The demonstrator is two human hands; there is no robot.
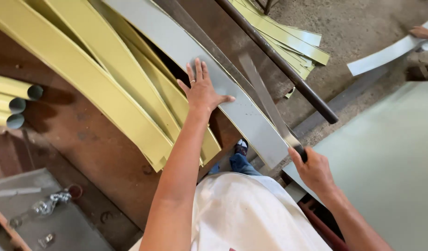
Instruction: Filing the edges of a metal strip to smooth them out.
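Nearest us our right hand (315, 171) clenched on the dark handle of a long flat blade (264, 97), then our left hand (202, 90) released, palm flat on the grey metal strip (251, 118) over the desk (98, 148), beyond it yellow strips (84, 69), farthest a dark rod (279, 60)

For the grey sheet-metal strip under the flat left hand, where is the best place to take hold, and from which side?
Probably the near end of the grey sheet-metal strip, taken from the person's side. That end overhangs the brown workbench, leaving both faces free for a pinch, whereas farther up it lies flat against the bench under the left hand. The right hand holds a long flat blade's handle.
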